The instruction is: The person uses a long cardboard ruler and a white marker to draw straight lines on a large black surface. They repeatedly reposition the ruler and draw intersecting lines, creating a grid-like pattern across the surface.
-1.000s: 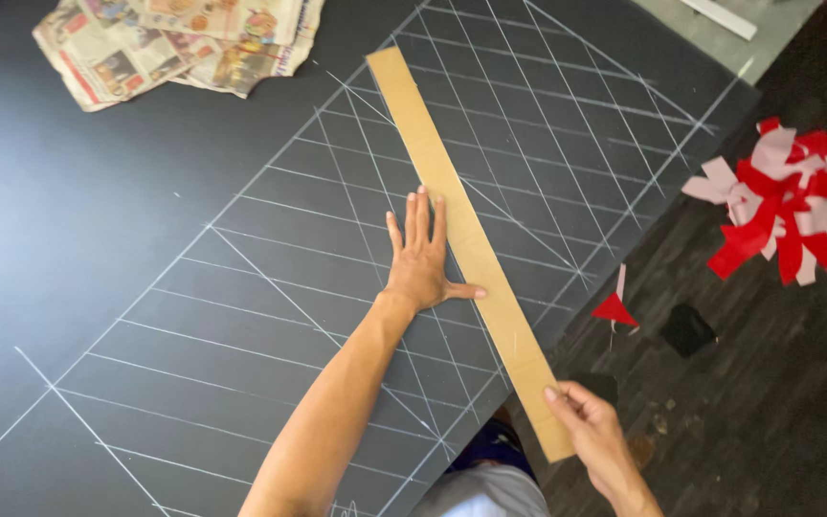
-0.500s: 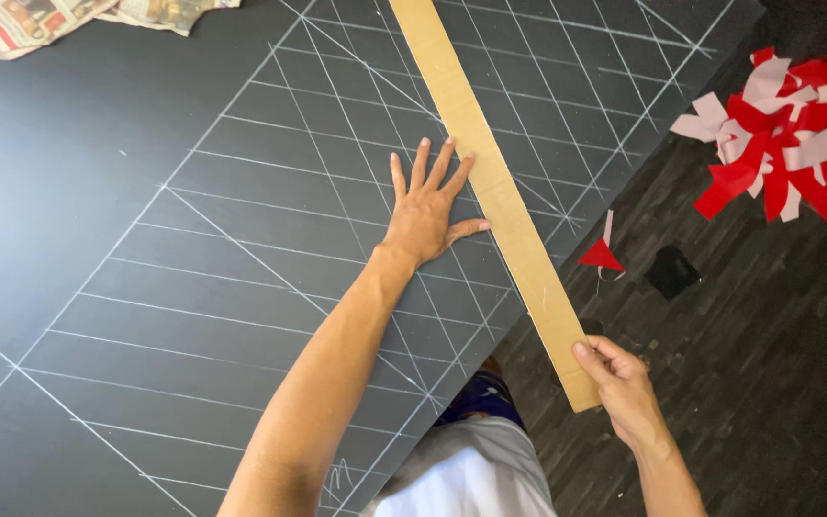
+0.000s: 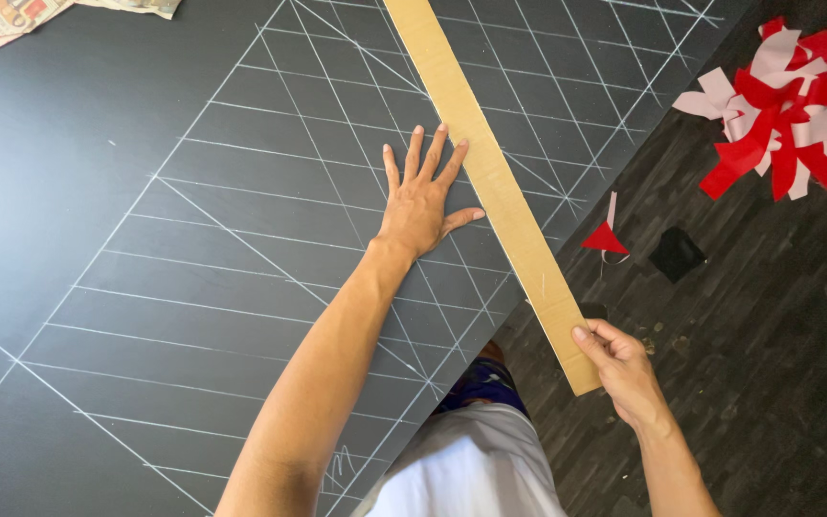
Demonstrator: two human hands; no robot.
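A long tan straightedge strip [image 3: 490,182] is being laid diagonally across the dark sheet [image 3: 98,191], its lower end reaching over the sheet's right edge, where it is being pinched by the right hand [image 3: 619,364]. The left hand [image 3: 421,196] is being pressed flat, fingers spread, just beside the strip. Many white lines are already drawn; no marking tool is seen, so further ruling is probably being prepared.

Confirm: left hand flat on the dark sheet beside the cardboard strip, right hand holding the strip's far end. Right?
Not quite. The right hand holds the near end of the cardboard strip, the end closest to the person, not the far one. The rest stands: the left hand lies flat on the dark sheet beside the strip. The head view shows it.
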